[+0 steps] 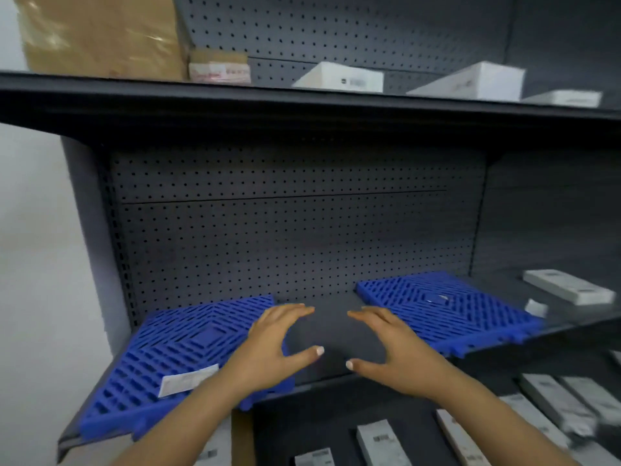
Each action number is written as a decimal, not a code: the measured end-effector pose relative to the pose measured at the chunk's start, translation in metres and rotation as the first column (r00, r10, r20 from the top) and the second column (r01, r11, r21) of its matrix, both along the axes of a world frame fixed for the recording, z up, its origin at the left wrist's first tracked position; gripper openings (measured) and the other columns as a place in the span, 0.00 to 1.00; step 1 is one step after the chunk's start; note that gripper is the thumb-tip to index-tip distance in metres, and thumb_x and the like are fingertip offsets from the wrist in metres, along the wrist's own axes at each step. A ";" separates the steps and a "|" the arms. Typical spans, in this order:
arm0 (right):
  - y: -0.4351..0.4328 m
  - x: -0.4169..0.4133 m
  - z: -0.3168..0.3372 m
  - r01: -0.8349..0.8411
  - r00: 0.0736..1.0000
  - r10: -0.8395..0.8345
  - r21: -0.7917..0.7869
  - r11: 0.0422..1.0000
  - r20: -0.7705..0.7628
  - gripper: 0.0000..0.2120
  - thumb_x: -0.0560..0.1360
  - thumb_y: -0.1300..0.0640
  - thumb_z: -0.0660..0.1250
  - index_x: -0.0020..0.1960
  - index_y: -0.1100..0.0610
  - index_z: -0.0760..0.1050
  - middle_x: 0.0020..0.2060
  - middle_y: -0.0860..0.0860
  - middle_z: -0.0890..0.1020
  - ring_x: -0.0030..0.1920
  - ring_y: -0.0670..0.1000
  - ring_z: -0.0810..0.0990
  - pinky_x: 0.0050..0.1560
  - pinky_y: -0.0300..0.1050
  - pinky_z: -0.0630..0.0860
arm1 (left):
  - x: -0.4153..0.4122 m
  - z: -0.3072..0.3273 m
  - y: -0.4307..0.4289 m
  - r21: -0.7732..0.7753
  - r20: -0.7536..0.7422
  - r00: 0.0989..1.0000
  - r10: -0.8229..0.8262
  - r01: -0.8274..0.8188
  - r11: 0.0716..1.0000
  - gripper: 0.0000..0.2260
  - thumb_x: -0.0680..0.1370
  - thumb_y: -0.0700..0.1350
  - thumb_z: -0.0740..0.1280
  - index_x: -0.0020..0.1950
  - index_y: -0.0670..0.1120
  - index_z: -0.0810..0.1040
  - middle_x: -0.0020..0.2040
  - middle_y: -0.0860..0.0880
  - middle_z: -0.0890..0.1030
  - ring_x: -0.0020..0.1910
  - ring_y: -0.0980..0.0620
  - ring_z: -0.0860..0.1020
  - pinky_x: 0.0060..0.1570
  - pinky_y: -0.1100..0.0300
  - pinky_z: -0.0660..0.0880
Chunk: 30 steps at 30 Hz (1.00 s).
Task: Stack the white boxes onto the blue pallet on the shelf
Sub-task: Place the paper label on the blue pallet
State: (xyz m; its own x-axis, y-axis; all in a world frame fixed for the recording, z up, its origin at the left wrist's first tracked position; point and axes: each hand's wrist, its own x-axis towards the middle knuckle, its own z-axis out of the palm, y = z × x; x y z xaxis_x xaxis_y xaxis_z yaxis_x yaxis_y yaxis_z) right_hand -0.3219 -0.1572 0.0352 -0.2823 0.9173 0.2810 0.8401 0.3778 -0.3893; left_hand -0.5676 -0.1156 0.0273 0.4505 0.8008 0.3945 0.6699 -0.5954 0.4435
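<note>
Grey shelf (331,331) carries a left blue pallet (181,351) and a right blue pallet (447,307). Between them hover the left hand (272,351) and the right hand (393,348), fingers (292,312) wide, holding nothing. White boxes (379,442) lie lower, nearer the right hand.

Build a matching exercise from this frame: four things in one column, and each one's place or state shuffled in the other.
Things
1. large brown cardboard box
2. blue plastic grid pallet with a white label
3. long flat white cardboard box
4. left hand and right hand

Place or state
A. middle shelf, far right
B. top shelf, left end
C. open, holding nothing
D. middle shelf, left side

Pairs: 1-B, 2-D, 3-A, 4-C
</note>
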 end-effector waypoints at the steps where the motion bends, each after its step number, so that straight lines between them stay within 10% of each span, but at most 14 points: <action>1: -0.009 0.019 0.002 0.021 1.000 -0.021 0.004 1.000 -0.002 0.37 0.72 0.37 0.67 0.75 0.39 0.54 0.74 0.40 0.56 0.74 0.44 0.55 0.71 0.40 0.60 | 0.022 0.001 -0.003 0.009 0.007 1.000 -0.023 0.023 1.000 0.29 0.72 0.67 0.64 0.72 0.63 0.62 0.70 0.64 0.61 0.71 0.63 0.57 0.72 0.58 0.57; 16: -0.117 0.261 0.017 0.312 0.950 -0.313 0.039 0.949 0.021 0.36 0.71 0.39 0.69 0.73 0.39 0.56 0.70 0.40 0.62 0.71 0.44 0.61 0.70 0.45 0.65 | 0.294 0.011 -0.041 -0.023 0.062 0.956 -0.286 0.287 0.958 0.28 0.72 0.66 0.65 0.70 0.64 0.62 0.71 0.63 0.62 0.73 0.58 0.57 0.72 0.49 0.60; 30: -0.075 0.380 0.013 0.398 0.916 -0.399 0.036 0.916 0.025 0.34 0.73 0.43 0.69 0.74 0.40 0.56 0.69 0.40 0.63 0.69 0.44 0.63 0.66 0.40 0.66 | 0.424 0.012 0.016 -0.024 0.082 0.930 -0.358 0.361 0.932 0.27 0.74 0.61 0.67 0.70 0.61 0.64 0.66 0.62 0.65 0.68 0.61 0.61 0.65 0.60 0.62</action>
